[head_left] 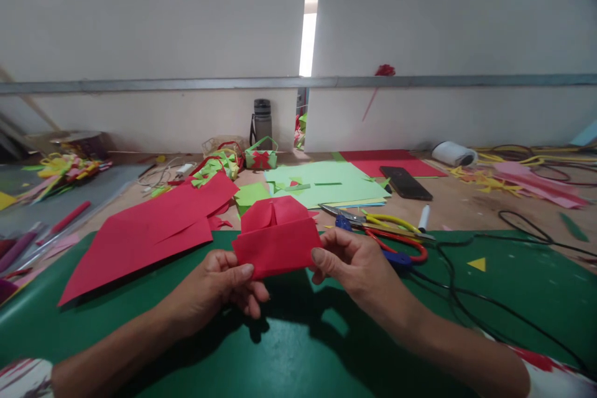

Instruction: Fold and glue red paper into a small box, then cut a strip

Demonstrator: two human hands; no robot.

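A folded red paper piece (278, 247), with a flat front band and a rounded, creased flap rising behind it, is held up above the green mat (298, 354). My left hand (228, 283) pinches its lower left corner between thumb and fingers. On the other end, my right hand (347, 261) grips the right edge the same way. Large sheets of red paper (149, 224) lie to the left of the piece, one with a slit in it. Just beyond my right hand are scissors with red and blue handles (415, 255) and a tool with yellow handles (392, 221).
Pale green sheets (326, 177) with scraps lie behind the piece, near a small green paper basket (261, 158) and a dark bottle (262, 121). To the right are a phone (405, 182), a white marker (424, 219) and a black cable (452, 280). White panels (149, 37) stand behind.
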